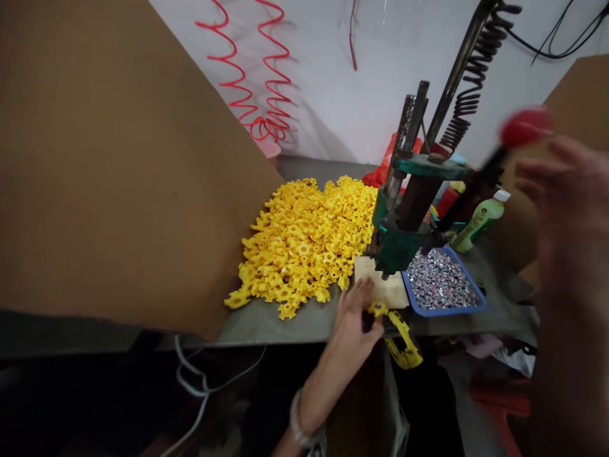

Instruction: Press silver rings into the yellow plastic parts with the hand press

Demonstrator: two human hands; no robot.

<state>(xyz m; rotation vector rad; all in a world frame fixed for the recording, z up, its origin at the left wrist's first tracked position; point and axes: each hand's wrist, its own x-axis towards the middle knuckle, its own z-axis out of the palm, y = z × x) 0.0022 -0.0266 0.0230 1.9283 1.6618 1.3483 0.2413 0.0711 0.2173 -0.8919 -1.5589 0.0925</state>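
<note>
My left hand [352, 317] is at the front edge of a pale block [387, 289] under a green hand-lever press [402, 247]. A small yellow plastic piece [378, 309] with lobes sits at its fingertips, between thumb and fingers. My right hand [566, 174], smeared by motion, is raised at the red ball knob [526, 127] of the press lever; its exact grip is unclear. Left of the press lies a heap of similar yellow pieces [304, 241]. A blue tray [447, 312] to the right holds many small shiny metal parts [440, 279].
A large cardboard sheet [109, 165] stands at the left. Behind the blue tray lies a green bottle [480, 219] with a white cap. A yellow strip-like object [404, 343] hangs at the table's front edge. Red coiled hoses [276, 63] hang on the wall.
</note>
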